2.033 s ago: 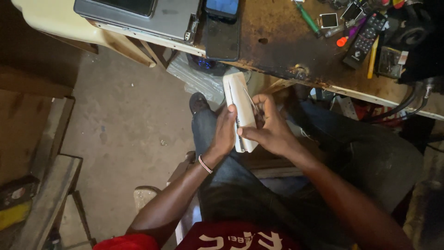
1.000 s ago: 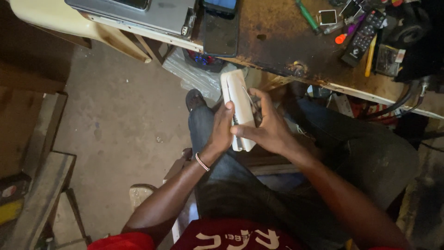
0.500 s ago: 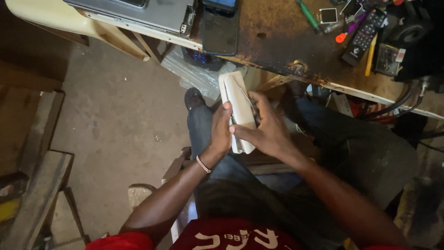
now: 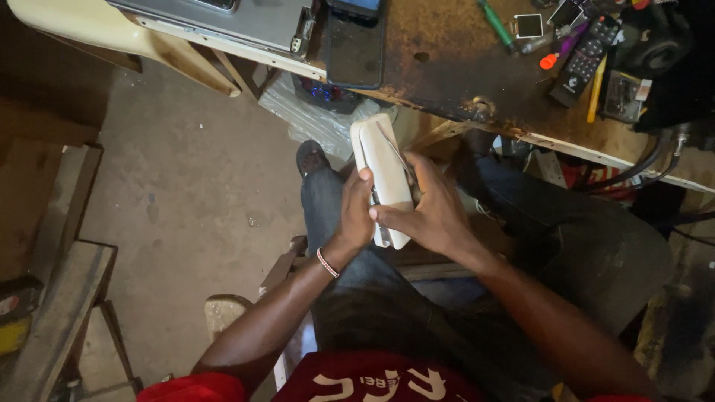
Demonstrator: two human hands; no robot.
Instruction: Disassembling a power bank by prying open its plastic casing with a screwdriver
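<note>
White casing slightly higher than before, both hands' grip unchanged.

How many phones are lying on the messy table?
2 that I can see. A black phone lies face up at the workbench edge, and another phone sits just above it, cut off by the picture's top. Clutter on the right could hide more.

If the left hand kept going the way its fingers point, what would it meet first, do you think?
The left hand already grips the white casing; beyond that, probably the workbench edge, though depth is unclear.
</note>
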